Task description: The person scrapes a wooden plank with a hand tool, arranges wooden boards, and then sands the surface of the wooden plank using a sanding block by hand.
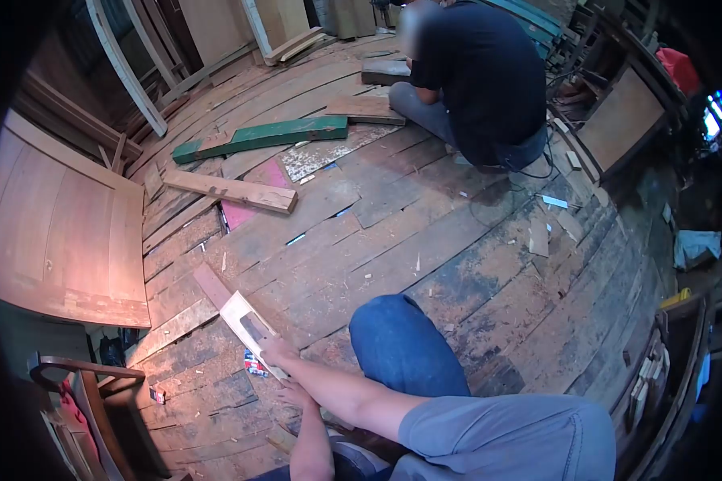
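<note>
A pale wooden board (234,311) lies slanted on the plank floor in front of me, on or against a longer reddish strip of wood (210,286). On the board rests a dark flat block (254,325). My right hand (278,353) is closed at the near end of that block, pressing down over the board. Close to the board's near end is my left hand (295,393), its fingers stretched out; whether they touch the wood cannot be made out. Beside the board lies a small red, white and blue packet (255,363).
A person (489,80) in dark clothes squats at the back right. Ahead lie a green beam (265,136) and a bare plank (233,191). A wooden panel (72,232) leans at the left above a chair (96,401). Wood scraps (540,237) and sawdust litter the floor.
</note>
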`<state>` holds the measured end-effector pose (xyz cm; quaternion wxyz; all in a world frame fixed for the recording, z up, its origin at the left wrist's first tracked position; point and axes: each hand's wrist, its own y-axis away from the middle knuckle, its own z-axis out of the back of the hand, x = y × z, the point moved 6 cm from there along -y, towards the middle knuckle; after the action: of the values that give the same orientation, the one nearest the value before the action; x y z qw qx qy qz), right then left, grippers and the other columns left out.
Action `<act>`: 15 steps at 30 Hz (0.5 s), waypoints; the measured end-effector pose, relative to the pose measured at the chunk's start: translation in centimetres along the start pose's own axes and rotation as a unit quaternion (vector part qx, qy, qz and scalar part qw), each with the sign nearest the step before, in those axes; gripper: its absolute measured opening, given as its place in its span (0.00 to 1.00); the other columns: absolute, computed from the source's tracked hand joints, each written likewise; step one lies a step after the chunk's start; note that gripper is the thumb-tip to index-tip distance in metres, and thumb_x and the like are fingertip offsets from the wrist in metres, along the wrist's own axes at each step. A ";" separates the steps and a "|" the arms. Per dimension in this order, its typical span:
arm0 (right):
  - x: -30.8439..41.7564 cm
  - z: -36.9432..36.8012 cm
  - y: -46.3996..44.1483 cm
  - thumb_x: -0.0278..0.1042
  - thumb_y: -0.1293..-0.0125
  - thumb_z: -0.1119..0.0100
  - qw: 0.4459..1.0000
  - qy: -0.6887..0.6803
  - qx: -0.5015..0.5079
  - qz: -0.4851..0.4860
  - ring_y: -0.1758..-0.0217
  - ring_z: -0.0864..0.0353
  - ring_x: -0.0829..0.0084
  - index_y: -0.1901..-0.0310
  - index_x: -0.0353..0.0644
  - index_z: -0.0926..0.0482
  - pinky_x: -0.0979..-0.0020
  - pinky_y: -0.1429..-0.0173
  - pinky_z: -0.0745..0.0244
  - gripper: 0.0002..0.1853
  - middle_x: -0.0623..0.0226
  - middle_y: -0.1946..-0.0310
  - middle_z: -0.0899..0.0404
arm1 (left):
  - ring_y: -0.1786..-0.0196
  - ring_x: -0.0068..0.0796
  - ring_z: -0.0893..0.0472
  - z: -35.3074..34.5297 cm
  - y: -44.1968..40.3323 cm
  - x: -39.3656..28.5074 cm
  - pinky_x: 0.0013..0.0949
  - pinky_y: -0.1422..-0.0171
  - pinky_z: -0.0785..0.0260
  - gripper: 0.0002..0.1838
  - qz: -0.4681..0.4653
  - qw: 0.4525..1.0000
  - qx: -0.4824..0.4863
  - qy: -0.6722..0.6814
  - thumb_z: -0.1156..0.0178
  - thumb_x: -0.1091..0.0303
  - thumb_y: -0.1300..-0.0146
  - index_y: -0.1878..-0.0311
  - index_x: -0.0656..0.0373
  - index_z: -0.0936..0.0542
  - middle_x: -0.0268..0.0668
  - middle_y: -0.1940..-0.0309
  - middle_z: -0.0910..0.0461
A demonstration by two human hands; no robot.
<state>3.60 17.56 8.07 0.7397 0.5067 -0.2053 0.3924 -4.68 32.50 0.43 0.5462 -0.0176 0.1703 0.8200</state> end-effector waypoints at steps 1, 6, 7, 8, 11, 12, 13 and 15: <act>0.3 0.1 0.4 0.51 0.38 0.36 0.998 0.033 0.018 0.051 0.37 0.19 0.53 0.36 0.33 0.29 0.52 0.36 0.22 0.35 0.47 0.38 0.22 | 0.39 0.62 0.30 0.7 1.8 -1.0 0.59 0.34 0.39 0.30 -0.029 0.995 0.030 -0.089 0.55 0.45 0.24 0.44 0.71 0.30 0.58 0.46 0.29; 0.1 3.4 3.4 0.47 0.41 0.34 0.997 0.062 -0.046 0.001 0.41 0.17 0.51 0.41 0.35 0.22 0.54 0.37 0.20 0.30 0.46 0.43 0.19 | 0.45 0.61 0.27 0.2 3.0 -0.1 0.58 0.39 0.37 0.28 0.006 0.983 -0.164 0.086 0.53 0.47 0.25 0.48 0.70 0.30 0.58 0.49 0.29; -0.1 3.7 3.9 0.47 0.42 0.34 0.996 0.075 -0.048 0.013 0.41 0.16 0.51 0.41 0.35 0.21 0.55 0.38 0.20 0.30 0.46 0.45 0.18 | 0.43 0.62 0.28 0.3 2.9 0.4 0.58 0.38 0.37 0.29 -0.007 0.984 -0.144 0.102 0.53 0.46 0.25 0.47 0.70 0.30 0.59 0.49 0.29; -0.5 3.4 4.1 0.46 0.42 0.33 0.997 0.064 -0.037 0.009 0.42 0.16 0.50 0.43 0.35 0.21 0.55 0.38 0.20 0.30 0.46 0.46 0.18 | 0.42 0.62 0.28 0.4 2.9 0.9 0.59 0.37 0.37 0.30 -0.019 0.985 -0.124 0.118 0.53 0.46 0.25 0.47 0.71 0.30 0.61 0.49 0.29; -1.8 2.1 3.5 0.47 0.42 0.32 0.999 0.031 -0.038 -0.002 0.43 0.16 0.48 0.44 0.34 0.20 0.55 0.39 0.20 0.29 0.44 0.48 0.17 | 0.43 0.63 0.28 -0.1 3.1 1.4 0.59 0.39 0.37 0.27 -0.029 0.993 -0.062 0.097 0.52 0.48 0.25 0.47 0.70 0.31 0.59 0.47 0.30; -2.7 0.8 2.7 0.48 0.42 0.33 0.998 0.023 -0.060 -0.005 0.43 0.16 0.48 0.44 0.34 0.20 0.54 0.39 0.20 0.29 0.44 0.48 0.17 | 0.43 0.63 0.28 -0.2 2.9 1.2 0.59 0.39 0.37 0.28 -0.031 0.991 -0.080 0.107 0.52 0.48 0.25 0.46 0.71 0.31 0.60 0.47 0.30; -2.9 0.4 3.0 0.48 0.41 0.33 0.997 0.014 -0.079 -0.011 0.43 0.16 0.47 0.44 0.34 0.20 0.53 0.38 0.20 0.29 0.44 0.48 0.17 | 0.43 0.63 0.29 -0.5 2.8 1.4 0.59 0.39 0.37 0.29 -0.031 0.988 -0.096 0.116 0.51 0.48 0.25 0.46 0.71 0.31 0.61 0.46 0.30; -3.7 0.2 3.4 0.52 0.38 0.36 0.993 0.035 -0.112 -0.029 0.43 0.16 0.46 0.41 0.35 0.22 0.50 0.39 0.21 0.32 0.43 0.48 0.17 | 0.41 0.65 0.29 -1.5 2.2 1.6 0.59 0.38 0.36 0.34 -0.038 0.985 -0.100 0.138 0.48 0.46 0.28 0.41 0.75 0.32 0.66 0.43 0.32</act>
<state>-1.27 16.60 7.55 0.8100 0.4119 -0.2069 0.3626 -7.57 32.71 -0.78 0.5433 -0.1915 0.1609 0.8014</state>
